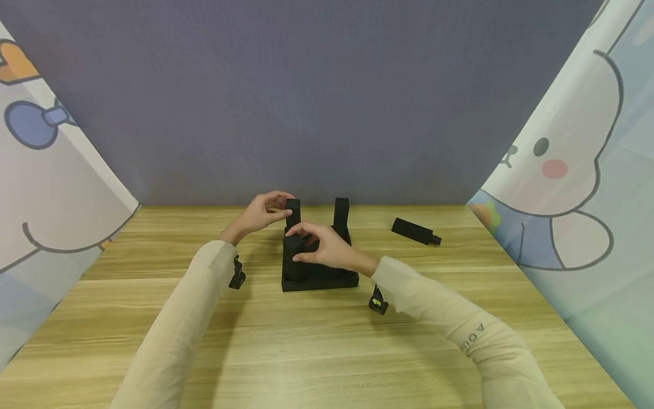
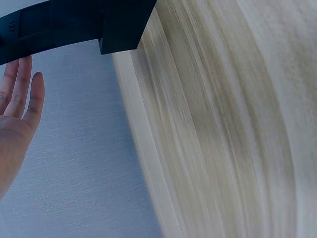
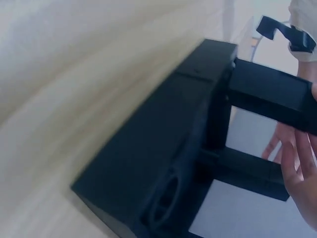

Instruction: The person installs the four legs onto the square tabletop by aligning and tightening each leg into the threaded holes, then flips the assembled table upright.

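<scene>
A black base (image 1: 322,283) stands on the wooden table with upright black posts on it. My left hand (image 1: 258,213) is at the back-left post (image 1: 293,208), pinching it near the top between thumb and fingers. In the left wrist view, its fingertips meet a black part (image 2: 74,25) from below. My right hand (image 1: 327,247) grips the top of the front-left post (image 1: 291,262), thumb on the near side and fingers on the far side. The right wrist view shows that post (image 3: 270,89) rising from the base. Another post (image 1: 340,212) stands at the back right, untouched.
To the right of the base, a loose black post (image 1: 413,230) with a narrower peg end lies on the table (image 1: 306,352). A grey panel (image 1: 306,102) rises behind the table. Printed cartoon sheets (image 1: 562,170) flank both sides.
</scene>
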`<action>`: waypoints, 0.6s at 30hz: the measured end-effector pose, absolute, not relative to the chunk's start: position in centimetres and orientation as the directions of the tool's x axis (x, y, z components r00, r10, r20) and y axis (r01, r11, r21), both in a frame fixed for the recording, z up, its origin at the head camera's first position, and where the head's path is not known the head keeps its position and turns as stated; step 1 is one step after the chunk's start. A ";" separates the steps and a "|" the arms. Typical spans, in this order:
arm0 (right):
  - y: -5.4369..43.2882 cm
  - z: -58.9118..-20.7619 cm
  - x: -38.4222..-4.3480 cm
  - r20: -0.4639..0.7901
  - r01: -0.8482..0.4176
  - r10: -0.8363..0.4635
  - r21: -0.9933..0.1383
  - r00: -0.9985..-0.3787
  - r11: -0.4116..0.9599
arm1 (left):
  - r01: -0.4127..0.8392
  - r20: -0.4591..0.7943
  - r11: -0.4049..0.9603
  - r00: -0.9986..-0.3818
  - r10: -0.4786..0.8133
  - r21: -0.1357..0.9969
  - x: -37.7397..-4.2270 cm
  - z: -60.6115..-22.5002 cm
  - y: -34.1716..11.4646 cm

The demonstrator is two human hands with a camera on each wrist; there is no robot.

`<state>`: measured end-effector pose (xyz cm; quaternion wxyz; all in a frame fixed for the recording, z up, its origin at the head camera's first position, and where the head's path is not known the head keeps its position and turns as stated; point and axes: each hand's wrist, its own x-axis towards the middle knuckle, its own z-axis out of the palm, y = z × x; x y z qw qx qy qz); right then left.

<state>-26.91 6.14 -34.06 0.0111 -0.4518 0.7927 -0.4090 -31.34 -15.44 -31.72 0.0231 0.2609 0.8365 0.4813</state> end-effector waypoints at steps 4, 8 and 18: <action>5.9 -34.7 -26.5 0.406 -0.713 -0.666 -0.645 -0.626 0.277 | 0.402 0.205 0.397 -0.867 0.454 0.825 -31.4 -31.8 -15.5; 5.8 -34.9 -26.2 0.419 -0.706 -0.640 -0.649 -0.643 0.284 | 0.399 0.201 0.400 -0.869 0.453 0.825 -31.5 -31.8 -15.4; 6.3 -33.9 -26.9 0.379 -0.735 -0.725 -0.629 -0.575 0.254 | 0.416 0.218 0.393 -0.862 0.458 0.820 -31.3 -31.7 -15.4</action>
